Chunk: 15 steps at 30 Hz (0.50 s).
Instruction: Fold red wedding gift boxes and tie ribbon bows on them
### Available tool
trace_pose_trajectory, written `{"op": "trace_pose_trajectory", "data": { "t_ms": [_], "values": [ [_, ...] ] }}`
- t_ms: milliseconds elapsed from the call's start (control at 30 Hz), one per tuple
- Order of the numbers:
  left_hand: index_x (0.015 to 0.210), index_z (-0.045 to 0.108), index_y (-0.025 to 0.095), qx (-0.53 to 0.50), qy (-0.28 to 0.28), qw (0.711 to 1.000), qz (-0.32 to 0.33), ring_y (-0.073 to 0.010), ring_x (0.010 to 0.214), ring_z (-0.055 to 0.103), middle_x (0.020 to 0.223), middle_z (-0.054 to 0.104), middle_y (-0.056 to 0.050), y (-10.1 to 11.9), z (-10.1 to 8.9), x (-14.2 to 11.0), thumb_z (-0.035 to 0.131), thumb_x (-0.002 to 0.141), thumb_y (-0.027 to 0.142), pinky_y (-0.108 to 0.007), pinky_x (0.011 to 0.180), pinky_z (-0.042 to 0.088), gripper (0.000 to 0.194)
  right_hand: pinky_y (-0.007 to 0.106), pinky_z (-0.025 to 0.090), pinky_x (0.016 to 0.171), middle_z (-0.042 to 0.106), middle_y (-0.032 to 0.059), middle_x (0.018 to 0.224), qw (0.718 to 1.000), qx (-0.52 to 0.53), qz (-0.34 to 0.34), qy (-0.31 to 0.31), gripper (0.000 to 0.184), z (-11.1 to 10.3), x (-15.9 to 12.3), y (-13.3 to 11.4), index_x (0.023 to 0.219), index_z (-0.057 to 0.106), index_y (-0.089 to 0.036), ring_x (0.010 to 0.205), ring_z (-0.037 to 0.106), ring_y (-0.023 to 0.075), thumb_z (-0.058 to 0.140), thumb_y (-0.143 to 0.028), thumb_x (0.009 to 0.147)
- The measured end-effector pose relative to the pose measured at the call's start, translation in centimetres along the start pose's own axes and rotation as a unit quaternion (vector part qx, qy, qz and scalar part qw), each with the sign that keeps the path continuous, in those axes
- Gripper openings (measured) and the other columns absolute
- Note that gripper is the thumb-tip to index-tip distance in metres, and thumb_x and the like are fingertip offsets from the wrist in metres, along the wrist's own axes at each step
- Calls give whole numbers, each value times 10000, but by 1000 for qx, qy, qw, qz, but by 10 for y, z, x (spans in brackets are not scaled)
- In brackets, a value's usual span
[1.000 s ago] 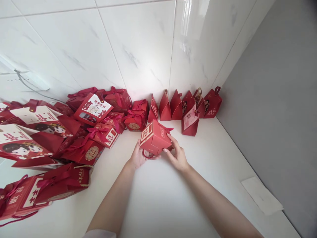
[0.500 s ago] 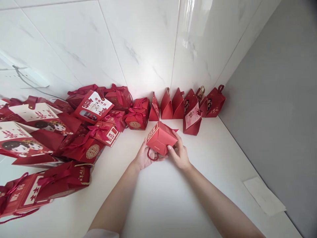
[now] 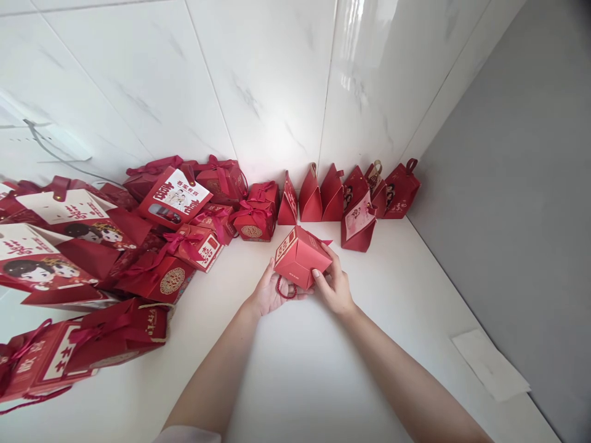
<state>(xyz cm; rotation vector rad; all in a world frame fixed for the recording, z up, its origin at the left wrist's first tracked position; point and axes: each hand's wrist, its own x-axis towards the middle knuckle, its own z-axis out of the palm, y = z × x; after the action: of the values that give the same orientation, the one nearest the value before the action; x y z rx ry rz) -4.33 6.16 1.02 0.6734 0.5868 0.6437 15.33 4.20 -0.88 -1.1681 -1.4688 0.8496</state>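
Between my two hands is a small red gift box [image 3: 302,258], tilted, with a pale printed label on its left side. My left hand [image 3: 272,294] cups it from below and the left, thumb up along its side. A red cord loop [image 3: 287,288] hangs from the box over my left palm. My right hand [image 3: 333,284] grips the right side, thumb pressed on the near face and fingers behind it. A bit of ribbon shows past the right fingers. Just beyond stands a pink-fronted triangular box [image 3: 359,224].
A row of red triangular boxes [image 3: 310,200] lines the tiled wall [image 3: 277,74]. To the left, many red gift boxes [image 3: 173,280] with ribbons are piled up. A white paper [image 3: 492,364] lies by the grey panel [image 3: 517,203] on the right. A cable [image 3: 50,151] runs behind the pile.
Almost nothing differs. The box and both hands stay in the same hold, with only a very slight shift of the box to the right.
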Motion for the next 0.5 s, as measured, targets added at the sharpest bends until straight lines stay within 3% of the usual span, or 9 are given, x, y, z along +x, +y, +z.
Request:
{"op": "trace_pose_trajectory", "data": {
  "t_ms": [233,367,500],
  "values": [
    [1423,478,158,-25,37,999,7,-343,1078,671,1239,663,-189,-2,-2,1,394,835,818,-544,1028,450,888,392,530,828,699,61,1019,999,-13,17,-24,691,-2,1,3,1585,212,-248,817,651,226,429,-533,994],
    [1443,411,248,75,112,979,153,-334,1240,583,1424,546,-150,-5,0,5,717,753,646,-533,1053,455,853,427,533,872,609,96,1334,990,112,39,-73,699,-1,6,9,1590,194,-283,1015,659,255,308,-632,995],
    [1481,345,248,222,199,919,256,-357,1389,441,1483,476,-155,-3,11,4,911,590,297,-540,1171,340,1057,494,487,1027,496,89,1504,934,337,109,-56,687,0,16,9,1540,326,-287,1296,559,275,227,-682,987]
  ]
}}
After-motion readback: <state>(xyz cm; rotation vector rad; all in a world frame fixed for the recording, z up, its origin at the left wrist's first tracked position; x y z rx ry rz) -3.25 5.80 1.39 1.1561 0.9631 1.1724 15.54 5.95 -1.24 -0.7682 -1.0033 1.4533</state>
